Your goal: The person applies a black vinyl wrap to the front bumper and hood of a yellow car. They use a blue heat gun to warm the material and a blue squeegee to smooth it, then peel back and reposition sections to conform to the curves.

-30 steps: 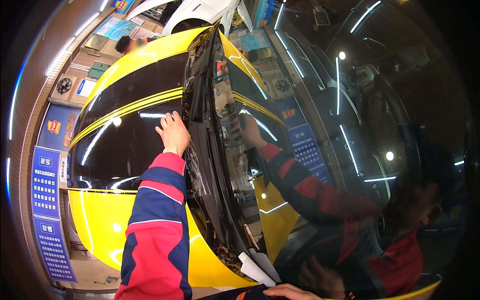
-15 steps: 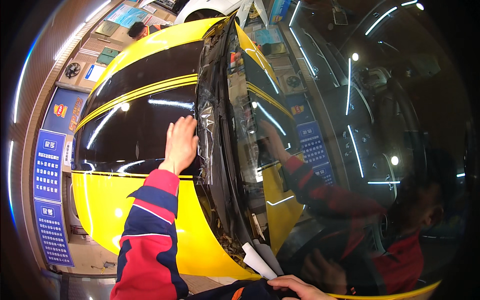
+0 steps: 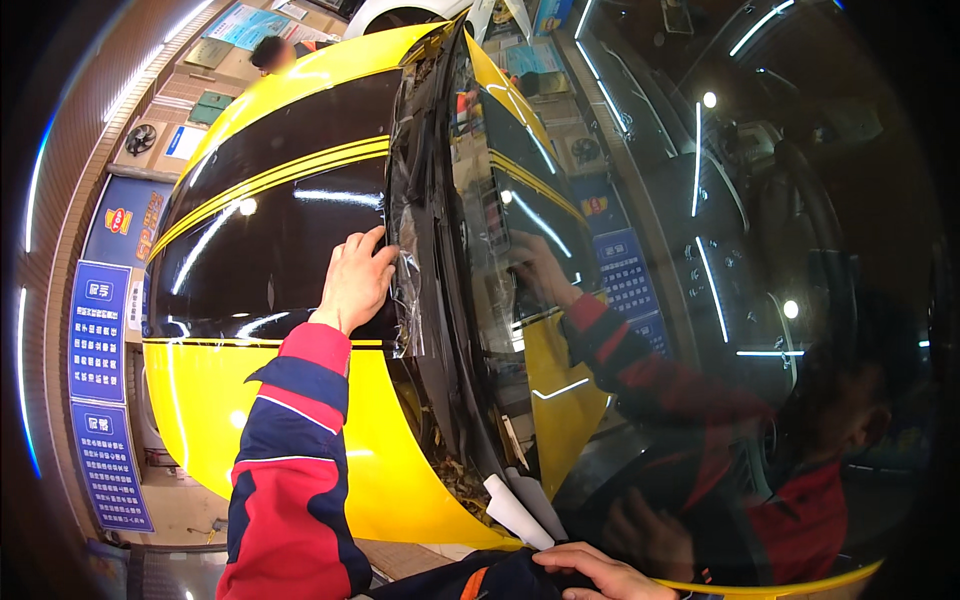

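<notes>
Glossy black film (image 3: 290,250) is laid over the middle of a yellow car hood (image 3: 250,400), its rear edge crinkled and hung over the dark cowl beside the windshield (image 3: 700,330). Strip lights are mirrored in film and glass, and the film is crossed by yellow stripes (image 3: 280,185).

The left hand (image 3: 357,278) is set on the film at its rear edge, fingers bent and slightly parted; whether the edge is pinched cannot be told. The right hand (image 3: 600,573) is rested at the lower border, fingers over dark fabric (image 3: 430,582), just beside a white roll (image 3: 515,515); its grip cannot be told.

Beyond the hood are seen one co-worker (image 3: 270,53), one white car (image 3: 400,14), one black fan (image 3: 140,139) and one green case (image 3: 210,107). Two blue sign panels (image 3: 99,330) are filled with white characters, turned sideways; a darker blue banner (image 3: 120,190) is marked with a red-and-yellow emblem and orange lettering.
</notes>
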Tool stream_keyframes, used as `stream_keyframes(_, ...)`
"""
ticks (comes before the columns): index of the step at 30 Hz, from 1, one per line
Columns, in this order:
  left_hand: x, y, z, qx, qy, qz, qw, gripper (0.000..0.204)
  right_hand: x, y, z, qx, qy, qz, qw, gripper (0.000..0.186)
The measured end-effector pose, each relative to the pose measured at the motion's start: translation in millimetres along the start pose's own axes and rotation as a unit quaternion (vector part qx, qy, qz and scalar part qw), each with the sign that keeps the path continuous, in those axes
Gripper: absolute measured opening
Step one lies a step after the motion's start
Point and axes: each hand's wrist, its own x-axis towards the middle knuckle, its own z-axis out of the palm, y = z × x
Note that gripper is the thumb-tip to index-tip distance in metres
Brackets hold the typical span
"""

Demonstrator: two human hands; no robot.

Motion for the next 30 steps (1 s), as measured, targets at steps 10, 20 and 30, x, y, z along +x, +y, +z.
stream_keyframes(10, -78.1, 77.0, 7.9, -0.024, -0.053, -0.032, 0.998, 0.063, 5.7, -9.0, 3.1, -0.020, -0.003, 0.039, 0.999, 0.062)
stream_keyframes(20, -128.3, 133.0, 10.6, -0.147, -0.088, -0.050, 0.984, 0.039, 4.9, -32.4, 13.6, 0.000, 0.014, 0.105, 0.994, 0.066)
stream_keyframes(30, -117.9, 61.9, -13.6, -0.163, 0.154, -0.268, 0.937, 0.027, 5.6, -30.2, 12.2, 0.019, -0.002, 0.151, 0.988, 0.064)
